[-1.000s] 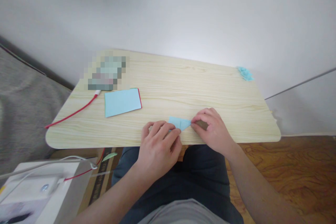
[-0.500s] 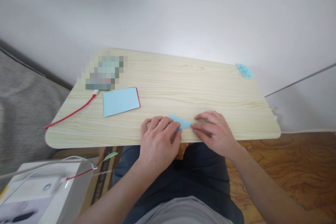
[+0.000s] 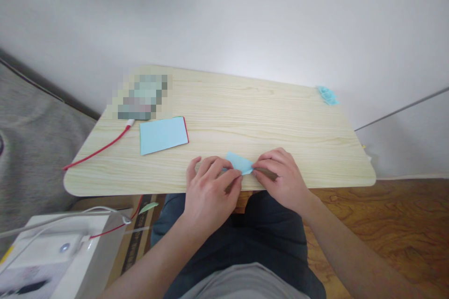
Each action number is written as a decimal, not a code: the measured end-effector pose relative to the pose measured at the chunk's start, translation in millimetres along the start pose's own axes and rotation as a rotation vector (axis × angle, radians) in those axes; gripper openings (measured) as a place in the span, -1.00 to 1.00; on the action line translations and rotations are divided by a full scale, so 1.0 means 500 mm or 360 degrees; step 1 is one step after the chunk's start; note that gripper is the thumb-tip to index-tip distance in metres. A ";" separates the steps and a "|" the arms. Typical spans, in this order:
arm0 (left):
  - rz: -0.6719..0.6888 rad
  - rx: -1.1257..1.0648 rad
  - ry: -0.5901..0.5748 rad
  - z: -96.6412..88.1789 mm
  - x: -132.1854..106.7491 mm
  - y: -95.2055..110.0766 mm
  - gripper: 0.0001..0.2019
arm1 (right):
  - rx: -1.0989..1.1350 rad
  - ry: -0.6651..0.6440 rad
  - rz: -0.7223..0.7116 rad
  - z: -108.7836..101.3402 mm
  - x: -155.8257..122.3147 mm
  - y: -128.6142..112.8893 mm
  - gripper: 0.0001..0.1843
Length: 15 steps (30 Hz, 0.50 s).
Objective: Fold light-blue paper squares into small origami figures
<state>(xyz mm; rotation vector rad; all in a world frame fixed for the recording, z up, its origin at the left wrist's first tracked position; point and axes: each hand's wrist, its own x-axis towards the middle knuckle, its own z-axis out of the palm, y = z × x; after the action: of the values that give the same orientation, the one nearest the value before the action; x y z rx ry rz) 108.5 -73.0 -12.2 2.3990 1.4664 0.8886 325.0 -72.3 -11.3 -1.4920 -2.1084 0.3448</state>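
Near the front edge of the table (image 3: 224, 103) lies a small folded piece of light blue paper (image 3: 238, 161), pointed toward the right. My left hand (image 3: 212, 191) pinches its lower left part between thumb and forefinger, covering some of it. At the pointed right end, the thumb and fingertips of my right hand (image 3: 280, 177) are closed on the paper's tip. A stack of coloured paper (image 3: 164, 135) rests to the left, light blue on top with red and green edges showing. In the far right corner sit folded light blue paper pieces (image 3: 327, 95).
A blurred-out phone-like device (image 3: 142, 98) with a red cable (image 3: 101, 155) occupies the table's left back. Below on the left are a white box (image 3: 70, 247) with cables and a cardboard box (image 3: 131, 247). A white wall (image 3: 245, 18) stands behind the table.
My right fingers have shifted slightly left along the paper's tip and now pinch it. The lower edge of the paper shows a lifted fold near the tip. My left hand stays nearly in place.
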 end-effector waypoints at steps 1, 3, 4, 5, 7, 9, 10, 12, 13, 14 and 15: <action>0.0004 -0.0008 0.0007 0.000 0.000 0.000 -0.92 | 0.0027 -0.0023 0.0004 0.002 0.003 -0.004 -0.87; 0.0008 -0.0032 0.0027 0.001 0.000 -0.001 -0.92 | 0.0053 -0.0047 0.0024 0.004 0.008 -0.009 -0.86; 0.0003 -0.0043 0.0035 0.001 0.000 -0.001 -0.93 | 0.0052 -0.0048 0.0041 0.005 0.010 -0.011 -0.85; -0.0006 -0.0052 0.0040 0.001 -0.001 -0.002 -0.93 | 0.0046 -0.0048 0.0056 0.006 0.012 -0.012 -0.84; -0.0026 -0.0059 0.0046 0.002 -0.002 -0.003 -0.94 | 0.0030 -0.0039 0.0085 0.008 0.016 -0.014 -0.85; -0.0038 -0.0056 0.0049 0.002 -0.004 -0.004 -0.93 | 0.0015 -0.0030 0.0107 0.012 0.018 -0.015 -0.86; -0.0037 -0.0051 0.0048 0.002 -0.005 -0.005 -0.91 | 0.0007 -0.0022 0.0117 0.014 0.018 -0.015 -0.86; -0.0012 -0.0037 0.0034 0.002 -0.007 -0.007 -0.86 | -0.0017 0.0004 0.0140 0.019 0.018 -0.015 -0.87; 0.0010 -0.0029 0.0026 0.002 -0.009 -0.008 -0.84 | -0.0030 0.0016 0.0153 0.022 0.018 -0.016 -0.87; 0.0034 -0.0021 0.0018 0.001 -0.010 -0.009 -0.83 | -0.0041 0.0029 0.0164 0.024 0.017 -0.016 -0.86; 0.0055 -0.0015 0.0011 0.001 -0.011 -0.009 -0.83 | -0.0048 0.0039 0.0174 0.026 0.016 -0.016 -0.86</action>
<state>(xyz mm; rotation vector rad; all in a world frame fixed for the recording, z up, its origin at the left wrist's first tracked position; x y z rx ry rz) 103.3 -75.4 -16.8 2.4238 1.4238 0.9099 309.4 -66.4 -15.6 -1.6250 -2.0261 0.3344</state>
